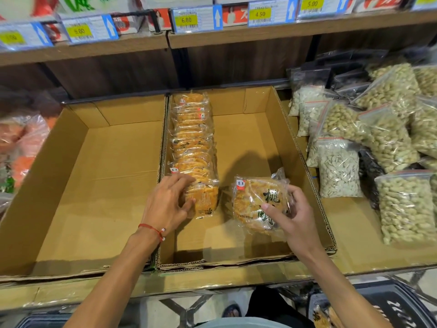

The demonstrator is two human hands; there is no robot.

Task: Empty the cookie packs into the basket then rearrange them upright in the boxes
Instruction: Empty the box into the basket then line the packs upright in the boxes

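Two open cardboard boxes sit side by side on the shelf. The left box holds nothing. In the right box a row of clear-wrapped orange cookie packs stands upright along its left wall. My left hand rests with curved fingers against the nearest pack of that row. My right hand grips a single cookie pack with black characters on it, tilted above the box floor beside the row. A dark basket shows at the bottom right, with part of a pack inside.
Bags of peanuts and seeds are piled right of the boxes. Orange-wrapped goods lie to the left. An upper shelf with price tags overhangs the back. A foot stands on the floor below.
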